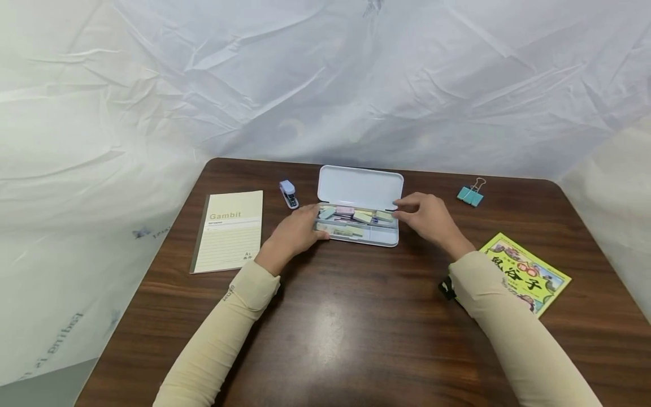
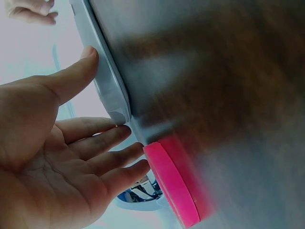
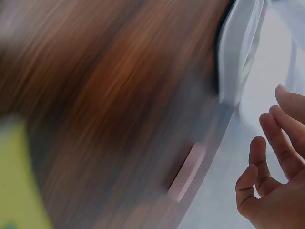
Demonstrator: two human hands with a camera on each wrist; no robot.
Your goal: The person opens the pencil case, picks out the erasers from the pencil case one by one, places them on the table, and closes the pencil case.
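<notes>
Both forearms, in beige sleeves, reach forward over the dark wooden table (image 1: 325,333) toward a white pencil case (image 1: 356,237) that lies open near the table's far middle. The left hand (image 1: 297,232) rests at the case's left end with fingers straight and relaxed; the left wrist view shows the thumb against the case's edge and the 4 fingers spread loosely, gripping nothing. The right hand (image 1: 429,217) hovers at the case's right end, fingertips beside the corner where tray and lid meet; in the right wrist view its fingers are loosely bent and hold nothing, though whether they touch the case cannot be told. Just right of the right sleeve lies a yellow-green picture book (image 1: 534,274), partly covered by that arm. To the left of the left hand lies a cream notebook (image 1: 229,230) marked "Gambit". Inside the case's tray sit several small pastel blocks (image 1: 362,216), green, pink and blue, loosely piled. The raised lid (image 1: 360,186) leans back behind the tray. A small pale blue stapler (image 1: 288,194) stands just left of the lid, and a teal binder clip (image 1: 470,195) lies well right of it.
</notes>
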